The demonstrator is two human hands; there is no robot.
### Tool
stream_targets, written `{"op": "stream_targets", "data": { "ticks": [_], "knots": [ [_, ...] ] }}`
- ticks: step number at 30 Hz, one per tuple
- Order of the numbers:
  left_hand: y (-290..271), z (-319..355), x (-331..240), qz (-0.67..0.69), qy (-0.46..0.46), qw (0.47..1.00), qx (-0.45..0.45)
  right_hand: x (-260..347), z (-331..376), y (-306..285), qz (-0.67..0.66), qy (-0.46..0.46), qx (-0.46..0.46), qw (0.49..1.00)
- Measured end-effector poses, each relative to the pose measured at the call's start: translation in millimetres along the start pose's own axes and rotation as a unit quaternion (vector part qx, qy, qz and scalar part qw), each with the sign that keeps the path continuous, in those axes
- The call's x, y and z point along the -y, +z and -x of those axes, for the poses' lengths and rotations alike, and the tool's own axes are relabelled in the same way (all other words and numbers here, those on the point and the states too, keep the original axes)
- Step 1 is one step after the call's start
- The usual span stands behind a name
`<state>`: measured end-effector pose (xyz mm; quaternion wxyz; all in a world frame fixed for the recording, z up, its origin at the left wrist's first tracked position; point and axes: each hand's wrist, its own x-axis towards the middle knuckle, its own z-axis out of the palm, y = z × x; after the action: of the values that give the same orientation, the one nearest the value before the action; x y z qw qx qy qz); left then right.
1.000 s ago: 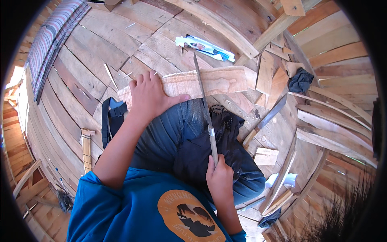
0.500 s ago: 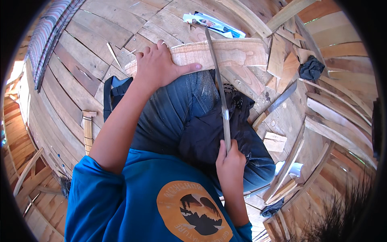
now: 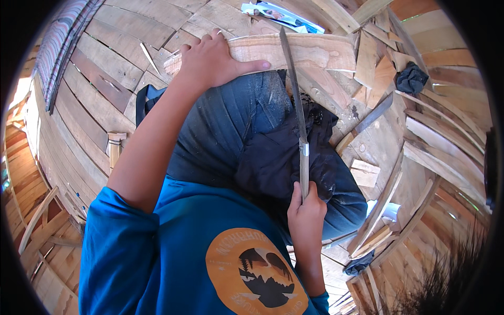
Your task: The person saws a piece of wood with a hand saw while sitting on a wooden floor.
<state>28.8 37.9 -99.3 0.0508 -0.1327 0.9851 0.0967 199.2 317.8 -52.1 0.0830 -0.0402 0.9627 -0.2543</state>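
A long, pale wooden board (image 3: 328, 52) lies crosswise in front of my bent legs. Its left part is gripped by my left hand (image 3: 209, 63), fingers over the far edge and thumb stretched along the near one. My right hand (image 3: 307, 207) is closed around the wooden handle of a long machete (image 3: 295, 86), low over my right thigh. The blade points away from me and crosses the board right of my left thumb; whether it touches the wood I cannot tell. A dark cloth (image 3: 265, 160) covers part of my lap.
A second bladed tool (image 3: 375, 115) rests on the plank floor to the right, near a small wood block (image 3: 365, 173). Offcuts (image 3: 375, 79) and a black crumpled bag (image 3: 411, 79) lie beyond. A wooden-handled tool (image 3: 115, 147) is at left; a printed wrapper (image 3: 283, 17) lies behind the board.
The view has shifted slightly. The board, with my left hand on it, appears a little farther away. My grip on the machete stays the same, its blade still across the board.
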Motion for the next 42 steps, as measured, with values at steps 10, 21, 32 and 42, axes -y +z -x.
{"op": "stream_targets", "data": {
  "ticks": [10, 21, 32, 42],
  "knots": [
    [0, -1, -3, -0.059, 0.054, 0.997, -0.017, 11, -24, 8, 0.010, -0.027, 0.020, 0.999],
    [13, -5, 3, 0.026, -0.018, 0.998, 0.049, 21, -40, 18, -0.006, 0.008, 0.024, 1.000],
    [1, 12, 22, -0.040, 0.014, 0.994, -0.102, 20, -35, 24, -0.005, 0.019, 0.028, 0.999],
    [11, 7, 4, 0.034, -0.022, 0.997, -0.061, 14, -42, 15, -0.026, 0.014, 0.023, 0.999]
  ]
}}
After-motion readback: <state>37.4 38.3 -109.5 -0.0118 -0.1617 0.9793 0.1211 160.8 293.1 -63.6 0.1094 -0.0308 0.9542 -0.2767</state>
